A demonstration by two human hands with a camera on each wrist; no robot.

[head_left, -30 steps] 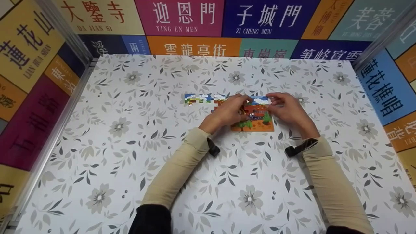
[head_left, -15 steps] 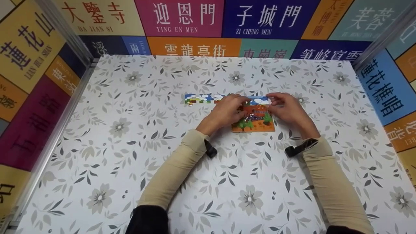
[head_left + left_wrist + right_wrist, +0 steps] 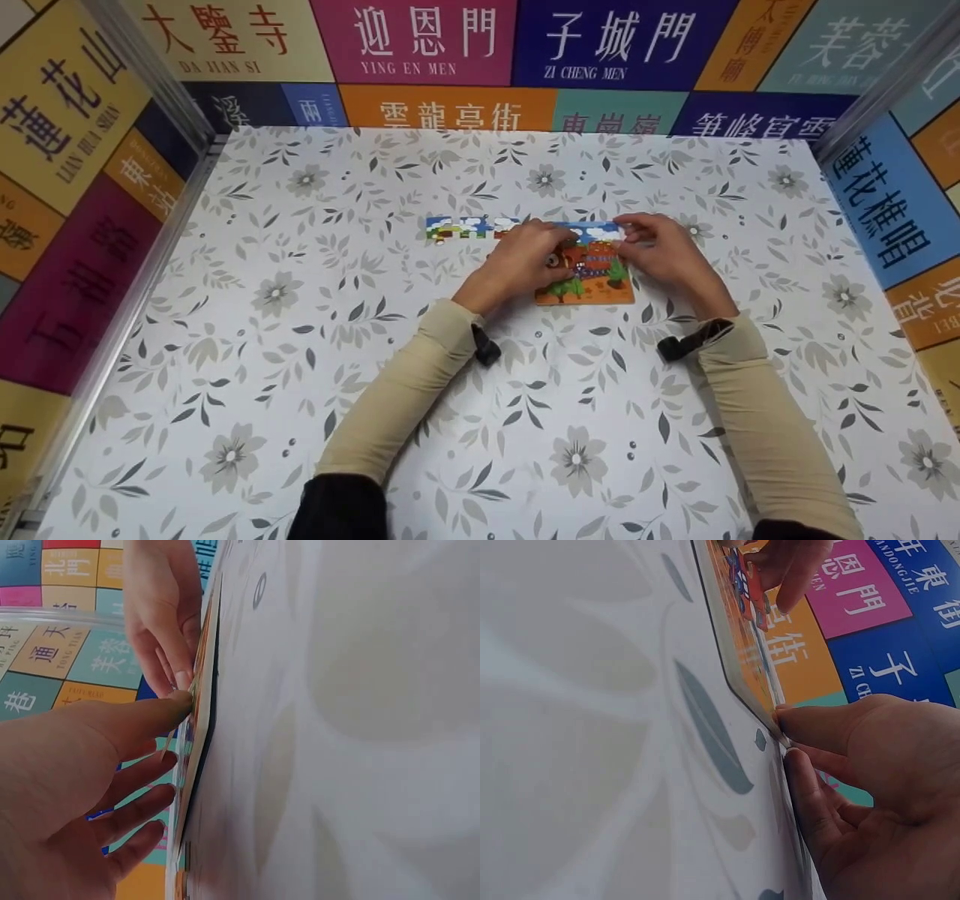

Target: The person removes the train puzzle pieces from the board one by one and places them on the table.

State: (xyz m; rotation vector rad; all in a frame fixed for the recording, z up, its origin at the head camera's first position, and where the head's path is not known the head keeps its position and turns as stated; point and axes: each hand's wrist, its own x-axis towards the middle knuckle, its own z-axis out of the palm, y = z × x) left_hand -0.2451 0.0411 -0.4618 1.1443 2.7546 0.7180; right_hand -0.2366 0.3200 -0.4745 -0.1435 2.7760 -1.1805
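Observation:
A jigsaw puzzle with an orange ground, green plants and blue sky lies on the table under both hands. My left hand reaches over its left part and pinches a puzzle piece with a red car on it, tilted up from the puzzle in the right wrist view. In the left wrist view the left thumb hides most of that piece. My right hand pinches the puzzle's right edge between thumb and forefinger, near the upper corner. The left hand covers the puzzle's left side in the head view.
Several loose puzzle pieces with sky and clouds lie in a row to the left, partly behind the left hand. A white floral cloth covers the table. Panels with large lettering enclose the back and sides.
The left hand has shifted slightly left, and the piece in its fingers has changed its tilt. The puzzle has moved very slightly right. My right hand stays in place.

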